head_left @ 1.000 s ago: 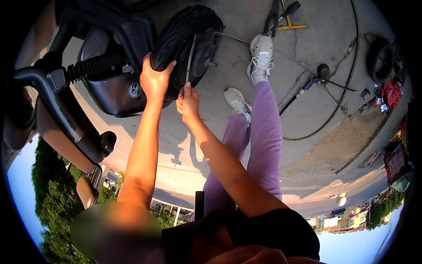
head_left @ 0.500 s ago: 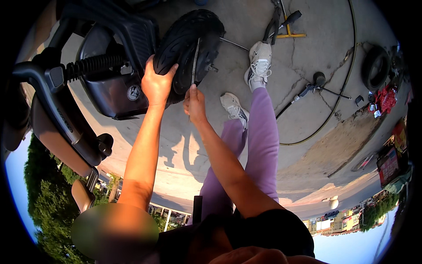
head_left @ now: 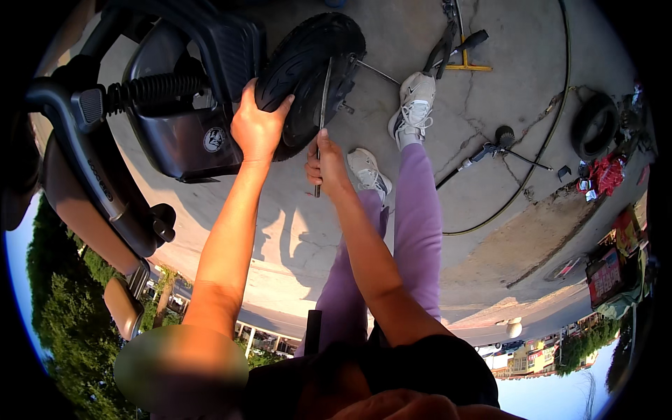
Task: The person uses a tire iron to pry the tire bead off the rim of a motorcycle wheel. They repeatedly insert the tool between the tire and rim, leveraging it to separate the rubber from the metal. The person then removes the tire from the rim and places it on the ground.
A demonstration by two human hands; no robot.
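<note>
Black rubber tyre [head_left: 301,73], upper centre of frame: likely heavy, stiff, non-slip; best held by tread. Left hand [head_left: 260,127]: grip clasping tyre. Right hand [head_left: 327,162]: grip closed round slim metal bar [head_left: 326,94].

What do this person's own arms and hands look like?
Both the left hand and right hand are gloveless, with bare forearms and no visible watch or bracelet. A short black fabric sleeve covers the right upper arm; the left is blurred.

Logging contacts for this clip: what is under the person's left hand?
The left hand is on the black tyre, whose tread shows just beyond it. The stretch of rubber directly beneath the hand is covered and cannot be seen.
</note>
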